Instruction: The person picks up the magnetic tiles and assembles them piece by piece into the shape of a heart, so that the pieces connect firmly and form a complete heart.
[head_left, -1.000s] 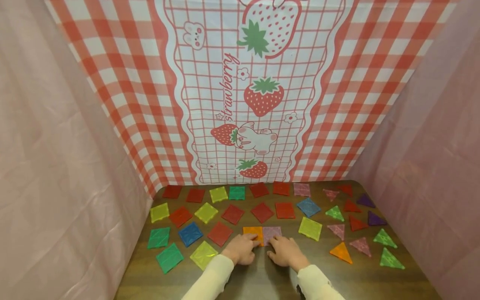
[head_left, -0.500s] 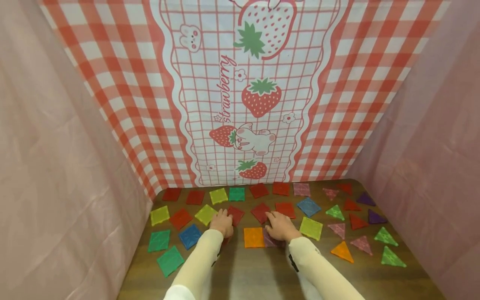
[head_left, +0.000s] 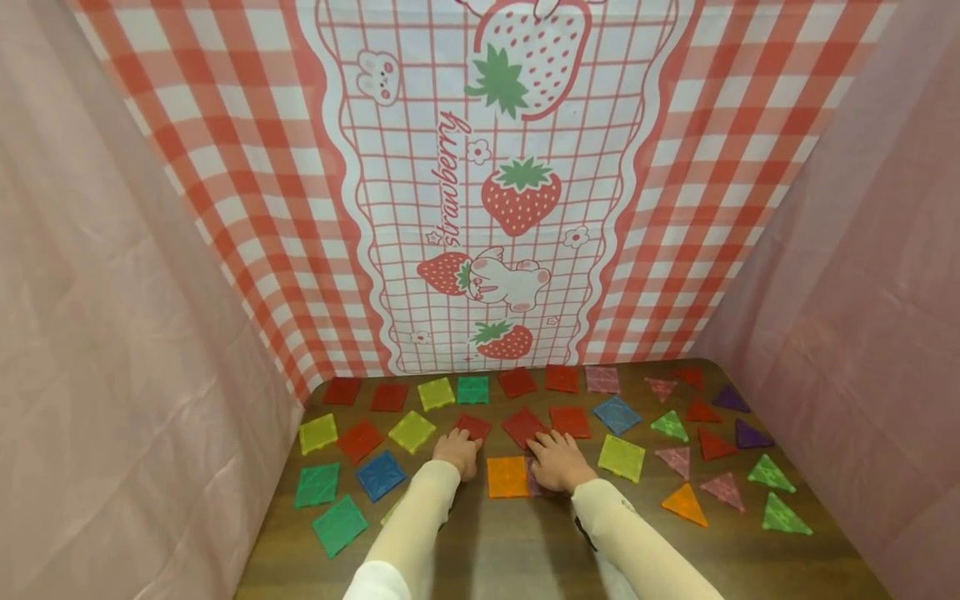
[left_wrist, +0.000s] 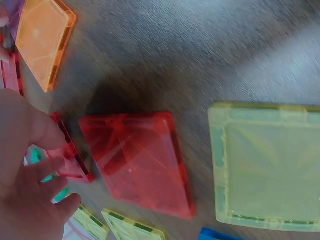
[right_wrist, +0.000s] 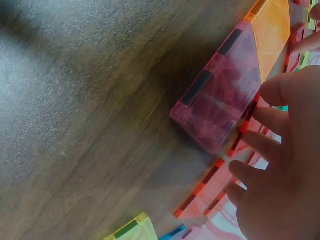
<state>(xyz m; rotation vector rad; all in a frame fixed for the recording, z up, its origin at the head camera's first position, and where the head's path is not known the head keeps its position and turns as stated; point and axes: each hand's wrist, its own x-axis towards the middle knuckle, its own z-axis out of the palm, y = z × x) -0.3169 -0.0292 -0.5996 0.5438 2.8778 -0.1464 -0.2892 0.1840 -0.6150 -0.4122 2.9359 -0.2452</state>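
Here your left hand (head_left: 456, 452) sits on the dark wooden bench (head_left: 510, 550), its fingers curled onto the edge of a red translucent square tile (head_left: 474, 427) at its 12 o'clock; the left wrist view shows the fingers (left_wrist: 47, 167) pinching that tile's rim. Your right hand (head_left: 557, 461) does much the same with a second red translucent square tile (head_left: 522, 426), just off at its 11 o'clock, fingertips (right_wrist: 260, 142) bent over its edge in the right wrist view.

Between your two hands, an orange translucent square tile (head_left: 507, 476) lies flat, and a pink translucent square tile (right_wrist: 220, 107) lies edge to edge with it at its 3 o'clock, mostly hidden under your right hand from the head camera. That joined pair looks like the only assembled part so far, so I judge the work barely started: two tiles laid, two reds in your grip not yet placed.

Most pieces lie loose: more red squares (head_left: 570, 420) along the far rows, yellow squares (head_left: 411, 430), a blue square (head_left: 380, 474) and green squares (head_left: 340, 523) around 9 o'clock, and coloured triangles (head_left: 683, 504) out at 3 o'clock.
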